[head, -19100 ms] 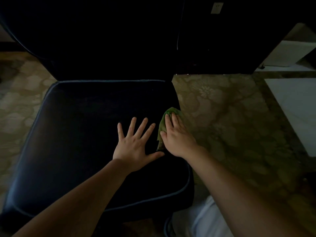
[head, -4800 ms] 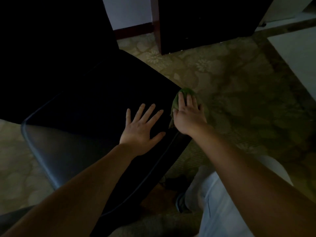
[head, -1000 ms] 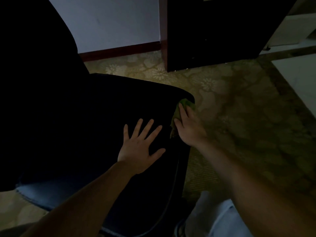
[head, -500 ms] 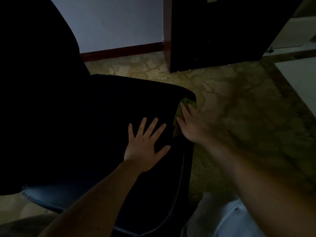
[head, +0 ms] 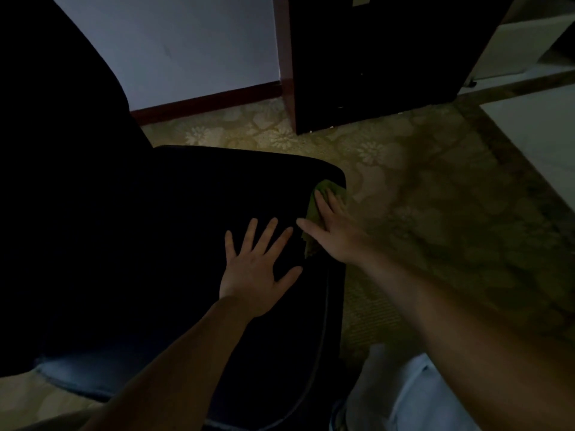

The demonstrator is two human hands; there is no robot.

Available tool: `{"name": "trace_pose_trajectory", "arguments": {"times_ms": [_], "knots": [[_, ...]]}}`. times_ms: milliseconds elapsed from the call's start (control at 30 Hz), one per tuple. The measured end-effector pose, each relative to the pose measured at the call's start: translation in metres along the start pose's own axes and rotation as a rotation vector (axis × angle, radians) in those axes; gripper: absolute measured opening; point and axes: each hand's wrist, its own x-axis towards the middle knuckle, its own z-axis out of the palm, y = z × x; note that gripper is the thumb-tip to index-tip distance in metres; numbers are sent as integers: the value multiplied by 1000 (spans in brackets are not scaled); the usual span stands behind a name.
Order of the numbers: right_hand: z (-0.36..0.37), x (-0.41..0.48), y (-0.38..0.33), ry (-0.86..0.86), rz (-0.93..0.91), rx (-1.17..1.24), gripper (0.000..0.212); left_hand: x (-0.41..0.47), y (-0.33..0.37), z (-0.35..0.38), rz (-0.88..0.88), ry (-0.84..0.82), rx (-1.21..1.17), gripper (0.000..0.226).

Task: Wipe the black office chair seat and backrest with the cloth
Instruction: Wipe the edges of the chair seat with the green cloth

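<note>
The black office chair seat (head: 174, 231) fills the middle of the view, turned so one corner points toward the far right. Its dark backrest (head: 53, 126) rises at the left. My left hand (head: 258, 269) lies flat on the seat with fingers spread. Just to its right, my right hand (head: 336, 231) presses a green cloth (head: 314, 213) with straight fingers onto the seat's right edge near the corner. Most of the cloth is hidden under that hand.
Patterned beige carpet (head: 435, 194) surrounds the chair. A dark wooden cabinet (head: 373, 57) stands at the back, a pale wall with a brown skirting board (head: 205, 101) to its left. White furniture (head: 535, 126) sits at the right. My light trouser leg (head: 404, 399) shows at bottom right.
Since a second ago my right hand with the cloth has shifted slightly along the seat's right edge and its thumb has spread out. My left hand stays flat on the seat.
</note>
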Motion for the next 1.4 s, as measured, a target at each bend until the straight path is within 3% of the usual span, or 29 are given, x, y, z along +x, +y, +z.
{"name": "trace_pose_trajectory", "arguments": {"times_ms": [133, 233, 533, 1400], "knots": [[4, 6, 0, 37, 9, 70, 69, 2, 1, 0, -14, 1, -14, 77], [10, 5, 2, 87, -26, -22, 62, 2, 1, 1, -22, -5, -3, 78], [18, 3, 10, 129, -63, -113, 62, 2, 1, 0, -12, -11, 2, 78], [19, 23, -1, 201, -54, -7, 62, 23, 7, 1, -118, 35, -94, 81]]}}
